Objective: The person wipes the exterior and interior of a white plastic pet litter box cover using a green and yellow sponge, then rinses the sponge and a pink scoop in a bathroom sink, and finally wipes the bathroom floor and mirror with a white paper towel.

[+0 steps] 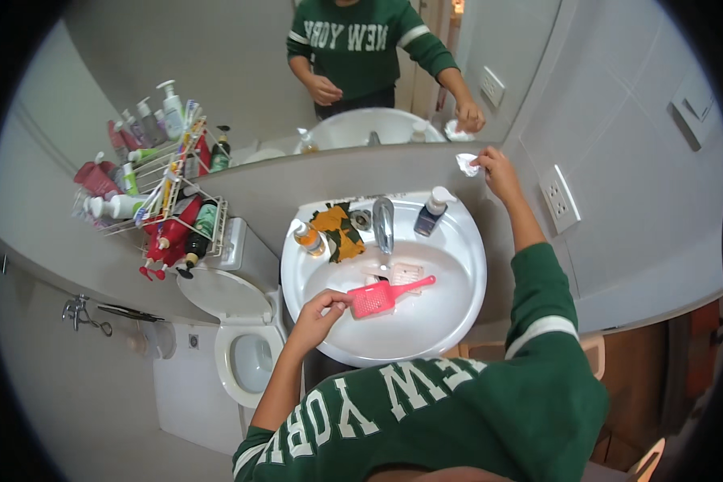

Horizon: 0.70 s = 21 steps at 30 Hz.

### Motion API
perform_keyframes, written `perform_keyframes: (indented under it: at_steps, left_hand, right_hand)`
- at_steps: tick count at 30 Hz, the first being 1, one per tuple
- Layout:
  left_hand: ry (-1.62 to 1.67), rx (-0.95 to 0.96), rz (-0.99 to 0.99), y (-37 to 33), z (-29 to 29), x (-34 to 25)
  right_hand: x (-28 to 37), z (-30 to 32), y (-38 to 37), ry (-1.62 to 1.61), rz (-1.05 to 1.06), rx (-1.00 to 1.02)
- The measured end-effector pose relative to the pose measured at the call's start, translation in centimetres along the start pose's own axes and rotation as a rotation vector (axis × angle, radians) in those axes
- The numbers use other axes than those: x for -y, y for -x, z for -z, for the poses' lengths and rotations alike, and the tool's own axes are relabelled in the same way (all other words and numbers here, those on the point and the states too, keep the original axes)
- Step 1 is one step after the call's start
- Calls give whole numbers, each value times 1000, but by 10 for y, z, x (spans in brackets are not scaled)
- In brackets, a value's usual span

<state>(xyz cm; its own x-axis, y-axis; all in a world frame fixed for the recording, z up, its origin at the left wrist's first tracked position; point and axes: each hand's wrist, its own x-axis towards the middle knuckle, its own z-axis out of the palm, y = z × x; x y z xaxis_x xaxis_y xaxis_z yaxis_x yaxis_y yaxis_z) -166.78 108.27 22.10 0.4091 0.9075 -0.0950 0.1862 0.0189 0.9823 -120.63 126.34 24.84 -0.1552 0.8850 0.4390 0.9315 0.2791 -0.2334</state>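
In my left hand (318,320) I pinch the scoop end of a pink perforated scoop (373,300) over the sink basin. Its handle points right, slightly upward in the view. Behind it a pale pink slotted item (407,278) lies in the white sink (458,301), partly covered by the scoop. My right hand (498,173) is stretched out beyond the sink's far right corner, near the mirror. Its fingers are closed on a crumpled white wad (467,165), perhaps tissue or cloth. The faucet (384,225) stands above the basin.
An orange pump bottle (309,238) and a patterned cloth (339,233) sit on the sink's left rim. A dark bottle with a white cap (433,211) stands right of the faucet. A toiletry rack (165,205), toilet (249,353) and wall outlet (559,198) surround the sink.
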Motion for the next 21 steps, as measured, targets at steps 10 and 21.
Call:
perform_keyframes:
  at_steps: [10, 21]
  left_hand:
    - [-44, 50, -28, 28, 17, 13]
    - [114, -123, 142, 87, 60, 53]
  right_hand:
    - [230, 109, -210, -302, 533, -687]
    - [215, -73, -114, 141, 617, -38]
